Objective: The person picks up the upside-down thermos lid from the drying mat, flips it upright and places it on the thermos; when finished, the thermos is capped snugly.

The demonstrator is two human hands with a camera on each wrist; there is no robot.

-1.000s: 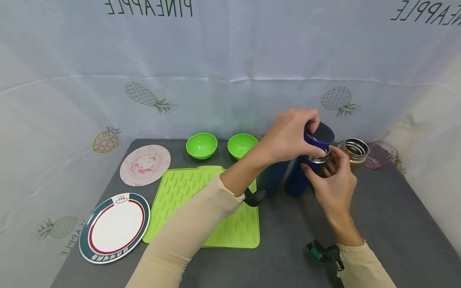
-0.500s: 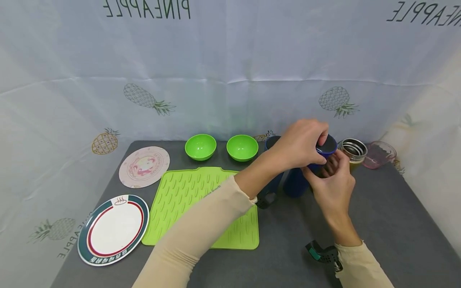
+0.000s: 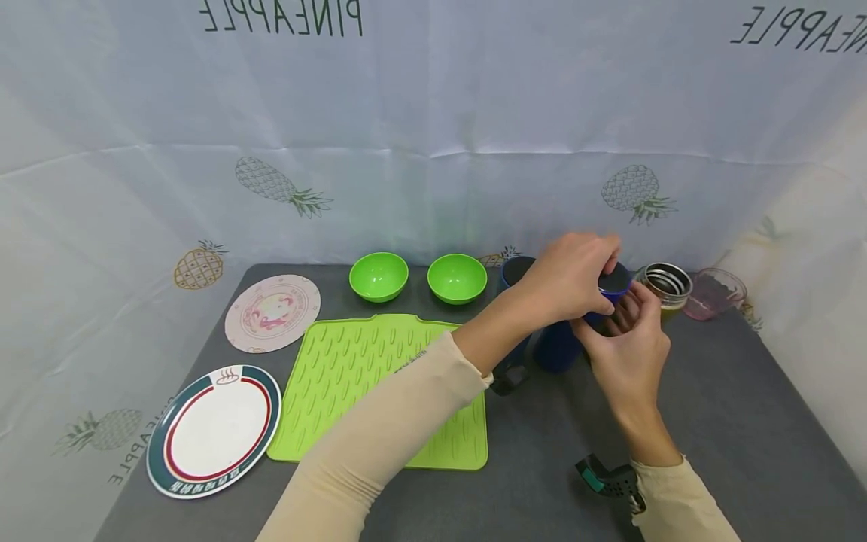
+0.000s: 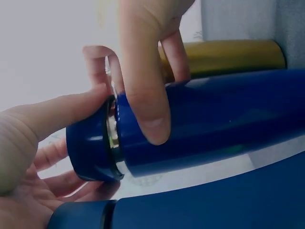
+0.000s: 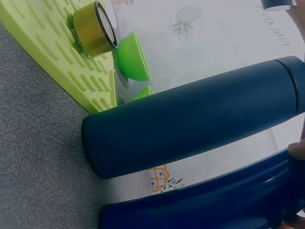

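Observation:
A glossy blue thermos bottle (image 4: pixel 214 121) stands upright on the table. My left hand (image 3: pixel 565 275) grips its blue lid (image 4: pixel 88 143) from above, thumb on one side and fingers round the other. The lid sits on the bottle's neck, where a thin steel ring still shows beneath it. Just under the neck, my right hand (image 3: pixel 633 346) holds the bottle's body between thumb and fingers. A matte dark blue bottle (image 5: pixel 190 117) with its lid on stands close at the left. To the right is a gold flask (image 4: pixel 233 55), its steel mouth uncovered.
A gold lid (image 5: pixel 90 31) lies on the green drying mat (image 3: pixel 359 369), hidden behind the left arm in the head view. Two green bowls (image 3: pixel 379 277) stand at the back. A pink plate (image 3: pixel 272 313) and a white plate (image 3: pixel 217 429) lie left. A pink transparent dish (image 3: pixel 714 293) sits far right.
My left hand has come down and slightly right, lowering the tilted lid from above the steel mouth onto the neck. My right hand has kept its hold on the bottle.

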